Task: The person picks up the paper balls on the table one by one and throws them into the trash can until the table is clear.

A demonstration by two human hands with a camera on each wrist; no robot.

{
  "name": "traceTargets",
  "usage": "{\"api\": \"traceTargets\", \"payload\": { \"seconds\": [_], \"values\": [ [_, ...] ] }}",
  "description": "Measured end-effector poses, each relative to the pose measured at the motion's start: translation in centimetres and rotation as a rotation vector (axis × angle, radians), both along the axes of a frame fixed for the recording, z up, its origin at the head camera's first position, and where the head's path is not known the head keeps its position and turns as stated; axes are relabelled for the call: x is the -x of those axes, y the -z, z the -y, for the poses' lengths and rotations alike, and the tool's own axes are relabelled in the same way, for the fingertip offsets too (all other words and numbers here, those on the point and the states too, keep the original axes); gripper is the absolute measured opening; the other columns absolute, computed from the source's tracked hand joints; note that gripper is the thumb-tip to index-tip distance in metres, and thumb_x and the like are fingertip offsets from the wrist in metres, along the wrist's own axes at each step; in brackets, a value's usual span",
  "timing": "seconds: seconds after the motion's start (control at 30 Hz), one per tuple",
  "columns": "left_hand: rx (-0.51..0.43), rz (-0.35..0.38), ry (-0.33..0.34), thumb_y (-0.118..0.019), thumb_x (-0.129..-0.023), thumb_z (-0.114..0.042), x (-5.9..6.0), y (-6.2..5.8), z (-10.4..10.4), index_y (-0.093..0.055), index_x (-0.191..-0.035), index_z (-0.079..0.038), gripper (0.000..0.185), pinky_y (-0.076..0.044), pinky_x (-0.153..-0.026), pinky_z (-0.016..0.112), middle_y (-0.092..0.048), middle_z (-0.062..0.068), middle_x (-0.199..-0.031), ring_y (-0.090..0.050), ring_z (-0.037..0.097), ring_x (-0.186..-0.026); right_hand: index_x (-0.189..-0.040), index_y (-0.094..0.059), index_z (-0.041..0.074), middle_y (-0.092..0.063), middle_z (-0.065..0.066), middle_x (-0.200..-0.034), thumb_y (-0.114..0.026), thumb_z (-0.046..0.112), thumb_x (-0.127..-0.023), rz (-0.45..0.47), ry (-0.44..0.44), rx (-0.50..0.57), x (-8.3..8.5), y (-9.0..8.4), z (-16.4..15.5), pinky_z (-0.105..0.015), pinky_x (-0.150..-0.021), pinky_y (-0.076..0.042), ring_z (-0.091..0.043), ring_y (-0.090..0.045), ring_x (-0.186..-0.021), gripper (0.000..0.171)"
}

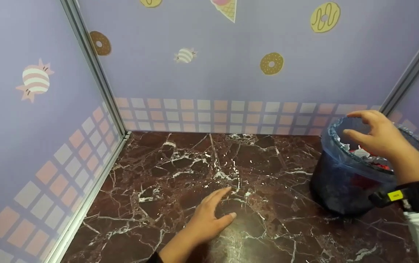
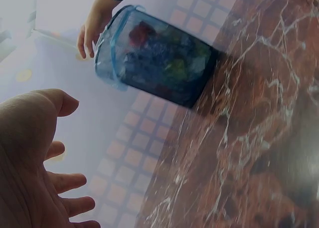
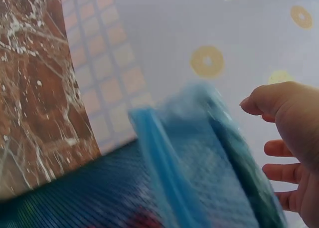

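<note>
A dark mesh waste bin (image 1: 344, 190) stands at the right of the marble-patterned table, lined with a translucent blue plastic bag (image 1: 335, 146) folded over its rim. Crumpled white and red scraps (image 1: 362, 153) show inside it. Over the bin's mouth is my right hand (image 1: 381, 137), fingers loosely bent and apart, with nothing in its grasp. The right wrist view puts that hand (image 3: 294, 138) just beyond the bag's rim. My left hand (image 1: 209, 219) hovers above the table's front middle, its fingers spread; the left wrist view also shows it (image 2: 45, 163) holding nothing.
The brown marbled tabletop (image 1: 180, 175) has white veins and a glare spot near the front. Lilac panels with sweets and pink-and-white tile prints enclose it: a back wall (image 1: 231, 65), a left wall (image 1: 4, 117) and a right one. Metal strips (image 1: 96, 73) line the corners.
</note>
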State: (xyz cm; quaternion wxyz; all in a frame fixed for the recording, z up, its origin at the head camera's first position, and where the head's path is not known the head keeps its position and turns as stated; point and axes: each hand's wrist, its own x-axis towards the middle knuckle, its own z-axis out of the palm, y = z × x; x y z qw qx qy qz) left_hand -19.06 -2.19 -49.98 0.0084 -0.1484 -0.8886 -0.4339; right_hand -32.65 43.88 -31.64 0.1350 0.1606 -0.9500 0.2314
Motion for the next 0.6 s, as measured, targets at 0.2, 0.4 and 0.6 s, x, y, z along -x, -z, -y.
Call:
{"api": "traceTargets", "payload": {
  "seconds": [0.2,0.4,0.6],
  "values": [
    [0.012,-0.018,-0.06,-0.065,-0.084,-0.055,0.8,-0.1,2.2,-0.025,-0.146,-0.053,0.074,-0.031,-0.103,0.069,-0.031,-0.009,-0.155,-0.034,0.028,-0.14,-0.129,-0.058,0.009,-0.051,-0.02,-0.134,-0.067,0.034,-0.092,-0.126,-0.077,-0.003,0.9,1.0,3.5,-0.067,-0.098,-0.032,-0.044,-0.043,-0.124,0.046],
    [0.041,-0.024,-0.166,-0.068,-0.083,-0.052,1.4,-0.3,5.7,-0.026,-0.145,-0.055,0.075,-0.029,-0.104,0.069,-0.031,-0.01,-0.155,-0.034,0.03,-0.14,-0.123,-0.062,0.01,-0.058,-0.014,-0.127,-0.07,0.031,-0.089,-0.213,-0.189,0.011,2.4,2.8,8.8,-0.061,-0.1,-0.035,-0.038,-0.049,-0.12,0.041],
    [0.102,-0.047,-0.251,-0.069,-0.084,-0.051,2.6,-1.7,9.1,-0.026,-0.146,-0.054,0.075,-0.026,-0.105,0.071,-0.032,-0.007,-0.156,-0.034,0.032,-0.14,-0.129,-0.059,0.013,-0.056,-0.011,-0.133,-0.066,0.04,-0.091,-0.176,-0.255,0.0,3.3,3.9,13.0,-0.058,-0.105,-0.033,-0.037,-0.045,-0.127,0.047]
  ]
}}
